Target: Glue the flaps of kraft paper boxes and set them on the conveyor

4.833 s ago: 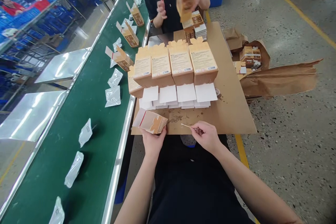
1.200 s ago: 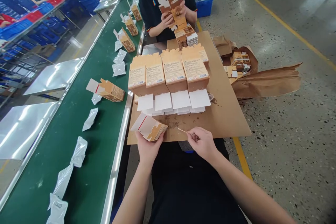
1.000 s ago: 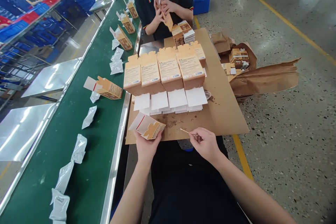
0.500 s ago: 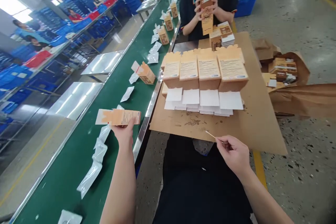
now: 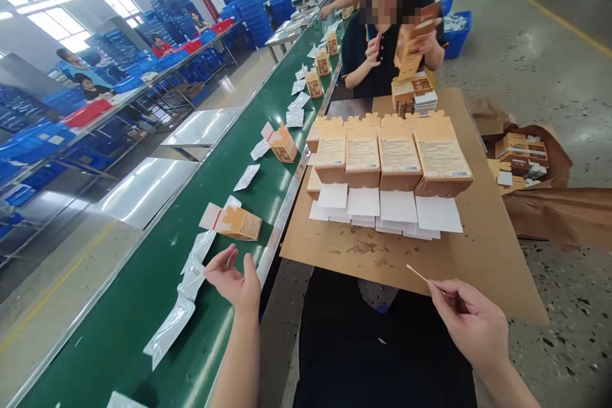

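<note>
My left hand [image 5: 236, 277] hovers open over the green conveyor belt [image 5: 119, 331], its thumb and fingers apart. Just beyond its fingertips an orange-brown carton [image 5: 243, 224] lies on the belt, with its white flap pointing left. Silvery sachets [image 5: 191, 274] lie in a line on the belt beside this hand. In my right hand [image 5: 471, 322] a thin cotton swab [image 5: 417, 273] is pinched, white tip pointing up and left above the cardboard sheet [image 5: 335, 254]. Several open-topped cartons [image 5: 396, 153] stand in rows on that sheet, white flaps hanging toward me.
Across the table a co-worker [image 5: 387, 44] holds flat cartons [image 5: 414, 41] above a carton stack [image 5: 414, 92]. Farther along the belt stand more cartons [image 5: 284, 143] and sachets. A metal rail [image 5: 287, 217] edges the belt. Brown paper [image 5: 559, 217] and cartons lie at the right.
My left hand has let go of the carton, now resting on the belt, and drawn back toward me. My right hand still holds the swab. The co-worker's hands have moved apart.
</note>
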`<state>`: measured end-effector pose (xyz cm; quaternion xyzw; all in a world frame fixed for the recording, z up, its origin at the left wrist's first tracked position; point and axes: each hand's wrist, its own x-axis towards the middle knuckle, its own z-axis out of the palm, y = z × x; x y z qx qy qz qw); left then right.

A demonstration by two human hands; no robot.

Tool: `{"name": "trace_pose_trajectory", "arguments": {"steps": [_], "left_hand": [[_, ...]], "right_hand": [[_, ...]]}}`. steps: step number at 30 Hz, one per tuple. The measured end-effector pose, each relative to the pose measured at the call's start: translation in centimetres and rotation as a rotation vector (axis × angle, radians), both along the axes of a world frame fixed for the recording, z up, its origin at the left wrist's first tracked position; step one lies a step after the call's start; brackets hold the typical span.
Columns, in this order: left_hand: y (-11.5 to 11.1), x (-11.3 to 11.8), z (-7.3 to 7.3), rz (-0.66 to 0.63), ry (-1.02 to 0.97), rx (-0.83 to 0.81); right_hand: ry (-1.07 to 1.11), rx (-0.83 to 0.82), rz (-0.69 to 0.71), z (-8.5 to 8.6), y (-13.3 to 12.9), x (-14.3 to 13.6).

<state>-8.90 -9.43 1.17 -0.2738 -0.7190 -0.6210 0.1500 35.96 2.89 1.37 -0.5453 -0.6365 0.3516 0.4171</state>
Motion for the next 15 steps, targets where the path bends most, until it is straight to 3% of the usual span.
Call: {"name": "trace_pose_trajectory", "arguments": {"steps": [3,5,7,10,12,15], "left_hand": [[4.8,1.4,1.8,-0.174,-0.035,-0.019],[10.3,1.4,3.3,-0.314,-0.211,-0.124],[16.3,1.1,4.3,-0.417,-0.447,-0.333],[23.0,1.0,4.4,-0.501,-0.550,-0.499],[24.6,1.4,4.1,-0.559,-0.572,-0.556],[22.6,1.4,3.3,-0.650,-0.617,-0.604]], "right_hand": [[-0.009,-0.020,-0.056,-0.4,-0.1,1.1],[-0.009,-0.011,-0.066,-0.7,0.0,1.3],[-0.002,0.013,-0.066,-1.0,0.2,1.4],[-0.023,0.042,-0.089,-1.0,0.4,2.1],[-0.065,0.053,-0.134,-0.5,0.6,2.8],[-0.151,0.102,-0.228,0.9,1.7,4.1]]}}
